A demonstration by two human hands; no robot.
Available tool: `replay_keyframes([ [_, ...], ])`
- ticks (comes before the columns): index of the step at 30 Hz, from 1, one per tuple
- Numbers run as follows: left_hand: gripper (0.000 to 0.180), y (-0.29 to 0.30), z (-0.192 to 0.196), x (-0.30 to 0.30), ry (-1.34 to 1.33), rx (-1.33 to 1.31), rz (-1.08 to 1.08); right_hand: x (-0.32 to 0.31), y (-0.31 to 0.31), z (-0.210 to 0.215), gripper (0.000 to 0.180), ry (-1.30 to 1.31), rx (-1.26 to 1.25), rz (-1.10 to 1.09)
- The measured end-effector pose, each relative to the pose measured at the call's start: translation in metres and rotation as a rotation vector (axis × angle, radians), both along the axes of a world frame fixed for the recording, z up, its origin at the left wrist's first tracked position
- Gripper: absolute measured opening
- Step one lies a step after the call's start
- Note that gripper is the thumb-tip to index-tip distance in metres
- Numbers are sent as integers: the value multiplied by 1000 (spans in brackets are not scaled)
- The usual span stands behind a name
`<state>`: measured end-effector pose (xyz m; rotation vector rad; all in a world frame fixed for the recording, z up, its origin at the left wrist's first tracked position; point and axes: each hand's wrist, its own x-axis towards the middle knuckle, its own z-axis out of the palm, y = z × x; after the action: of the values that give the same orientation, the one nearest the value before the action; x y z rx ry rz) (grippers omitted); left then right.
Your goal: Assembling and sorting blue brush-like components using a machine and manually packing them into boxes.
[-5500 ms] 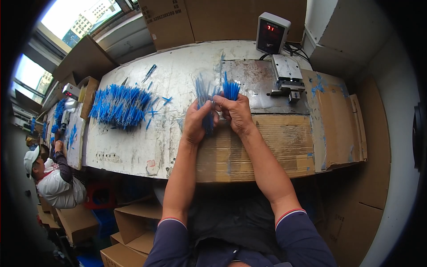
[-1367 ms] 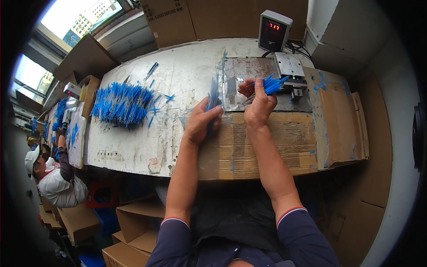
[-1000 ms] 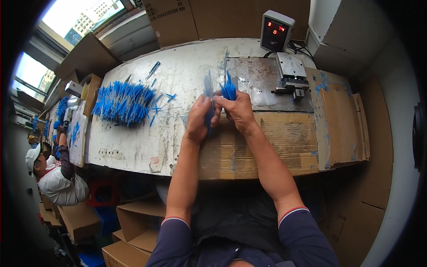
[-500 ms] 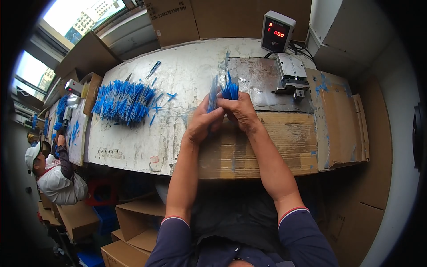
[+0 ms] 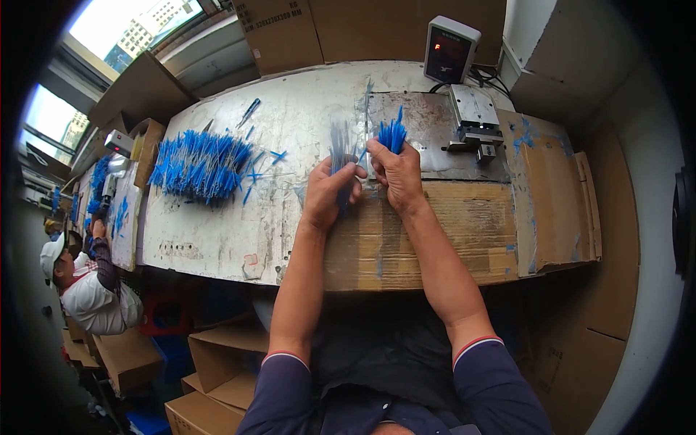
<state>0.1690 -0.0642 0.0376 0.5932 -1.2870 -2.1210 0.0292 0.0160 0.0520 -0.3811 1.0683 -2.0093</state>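
Observation:
My left hand is closed around an upright bundle of thin greyish strands, whose tops are blurred. Close by on the right, my right hand grips a bunch of thin blue strips, their tips fanning up above the thumb and fingers. A small gap separates the two hands. Both are over the near middle of the worktable. To their left lies a big heap of similar thin blue-and-grey pieces, with a few loose blue ones beside it.
A metal clamp-like device sits on a metal plate at the back right, below a display box. Flattened cardboard covers the near right. A blue-handled tool lies behind the heap. Another person works at far left.
My hands have drawn apart; the right one shifted slightly right with the blue strips. The display's red digits have mostly gone dark.

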Motion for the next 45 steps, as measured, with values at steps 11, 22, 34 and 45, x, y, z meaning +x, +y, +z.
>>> replay_keyframes([
  [11, 19, 0, -2, -3, 19, -2, 138, -11, -6, -11, 10, -29, -98, -194],
  [22, 30, -1, -1, 4, -25, 25, -238, -3, 4, 7, 12, 17, 62, 147],
  [34, 27, 1, -1, -1, -36, -13, -64, -27, -2, -7, 13, -195, -112, -247],
  [45, 28, 7, 1, -1, -137, -141, -169, -1, 3, 6, 10, 97, 8, 32],
])
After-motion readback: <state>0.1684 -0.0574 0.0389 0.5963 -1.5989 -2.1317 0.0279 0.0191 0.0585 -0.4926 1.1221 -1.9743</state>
